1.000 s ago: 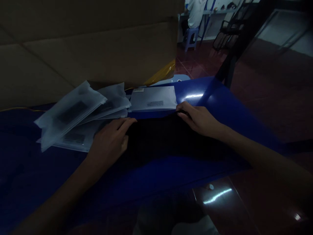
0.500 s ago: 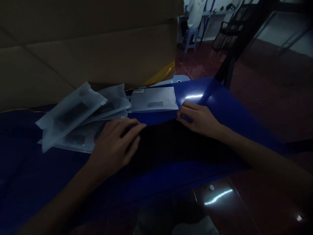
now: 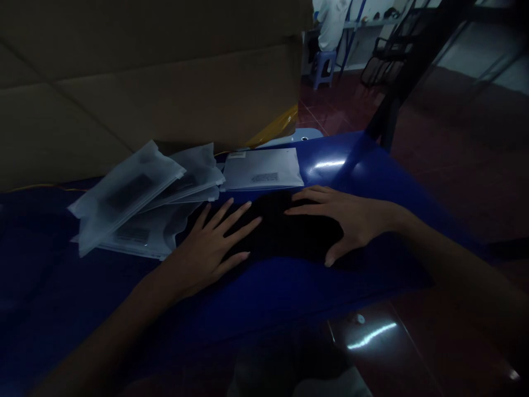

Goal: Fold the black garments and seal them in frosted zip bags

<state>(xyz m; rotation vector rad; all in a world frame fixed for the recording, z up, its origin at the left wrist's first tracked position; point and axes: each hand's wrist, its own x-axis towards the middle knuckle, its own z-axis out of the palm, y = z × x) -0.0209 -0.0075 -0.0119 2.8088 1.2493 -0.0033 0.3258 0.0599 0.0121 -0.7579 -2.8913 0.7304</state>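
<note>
A black folded cloth (image 3: 289, 234) lies on the blue table (image 3: 372, 182). My left hand (image 3: 215, 242) rests flat on its left part with the fingers spread. My right hand (image 3: 343, 218) lies flat on its right part, fingers stretched out toward the left. Both hands are open and hold nothing. Just beyond the cloth lies a flat frosted plastic bag (image 3: 264, 168) with a printed label.
A loose pile of frosted plastic bags (image 3: 140, 198) with dark contents sits at the left. A big cardboard box (image 3: 157, 82) stands behind. A seated person (image 3: 330, 22) on a blue stool (image 3: 323, 63) is far back. Dark red tiled floor (image 3: 454, 165) lies to the right.
Both hands let go of the cloth's far edge and now lie flat on top of it. The cloth looks smaller and more folded than before.
</note>
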